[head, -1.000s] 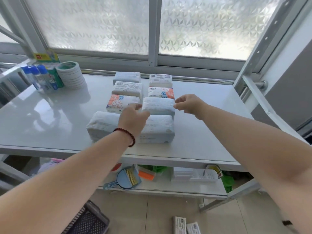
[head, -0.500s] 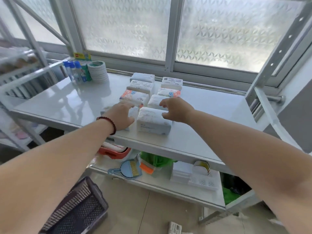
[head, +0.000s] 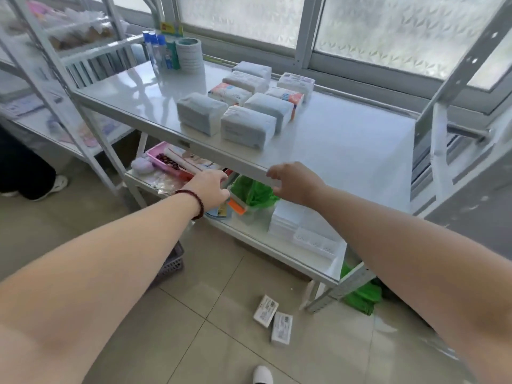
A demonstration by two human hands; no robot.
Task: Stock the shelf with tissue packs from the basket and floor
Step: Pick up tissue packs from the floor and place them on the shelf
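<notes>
Both hands empty, fingers loosely apart: left hand (head: 210, 187), right hand (head: 296, 184), frame centre. Two white flat tissue packs (head: 273, 318) on floor, lower centre, below right hand; long axes roughly vertical in frame. Right nearer.

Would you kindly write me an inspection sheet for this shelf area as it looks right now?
Surface: white shelf top, glossy, bare on its right half.
Job's things: eight tissue packs in two rows on the shelf top; two more packs lie on the floor tiles; dark basket on the floor, mostly hidden by the left arm, contents not visible.
Clutter: bottles and tape rolls at the back left corner; pink tray, green bag and white trays on the lower shelf.
Grippers: left hand and right hand both empty, fingers loose, near the shelf's front edge.
Cables: nothing seen.
Surroundings: frosted window behind; second rack to the left.
</notes>
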